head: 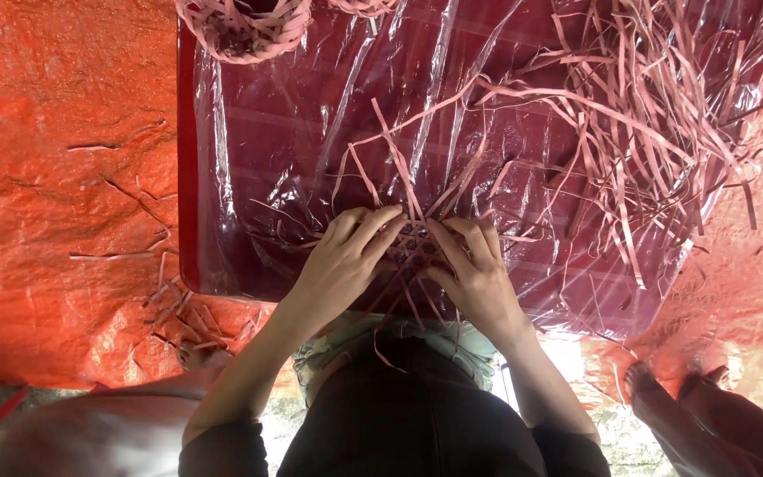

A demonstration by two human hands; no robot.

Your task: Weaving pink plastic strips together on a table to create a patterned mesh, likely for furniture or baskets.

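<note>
On the dark red table under clear plastic sheet (249,159) lies a big loose heap of pink flat strips (646,115), unused. The small woven start (412,250) is only begun; left hand (342,265) and right hand (479,274) press flat on it, fingers spread.

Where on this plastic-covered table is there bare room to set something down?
Free: the left half of the table, between the woven basket at the far edge and the left hand. Crowded: the right side under the loose pink strips, and the near middle, where both hands press the small woven piece.
</note>
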